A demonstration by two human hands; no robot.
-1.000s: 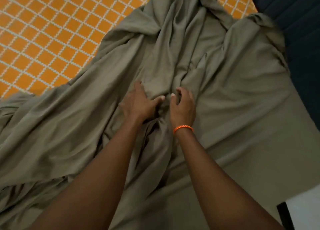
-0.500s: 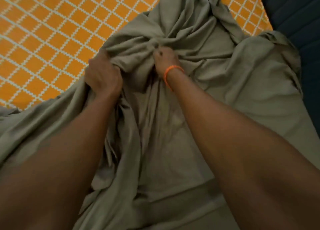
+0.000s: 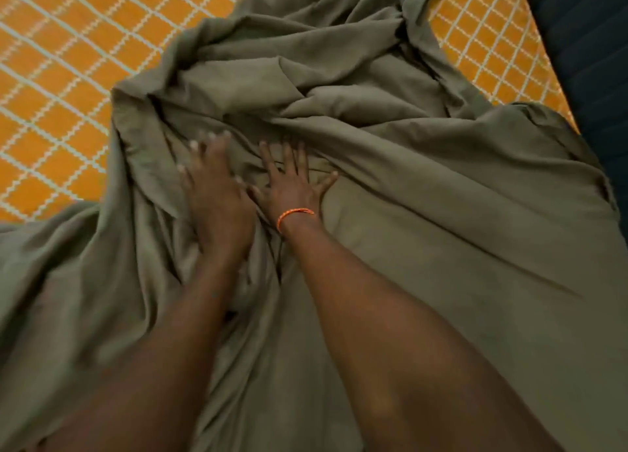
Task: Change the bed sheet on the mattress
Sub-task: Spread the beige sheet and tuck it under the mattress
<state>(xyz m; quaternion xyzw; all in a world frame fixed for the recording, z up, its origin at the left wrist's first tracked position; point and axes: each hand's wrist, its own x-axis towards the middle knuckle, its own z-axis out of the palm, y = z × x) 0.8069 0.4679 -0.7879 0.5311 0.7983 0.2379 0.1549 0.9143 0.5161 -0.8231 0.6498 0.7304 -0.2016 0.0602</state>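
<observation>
Step in hand, as judged: spreading or gathering the grey sheet (image 3: 424,186), which lies rumpled over the orange checked sheet (image 3: 61,87). The right hand (image 3: 294,183) presses flat on it, fingers spread. The left hand (image 3: 214,193) is blurred, apparently open. Next move likely requires gripping a fold.

a bedroom in a home: a rumpled olive-grey bed sheet (image 3: 424,193) lies spread over a mattress (image 3: 61,77) covered in orange fabric with a white lattice print, with dark ribbed upholstery (image 3: 584,60) along its right side.
</observation>
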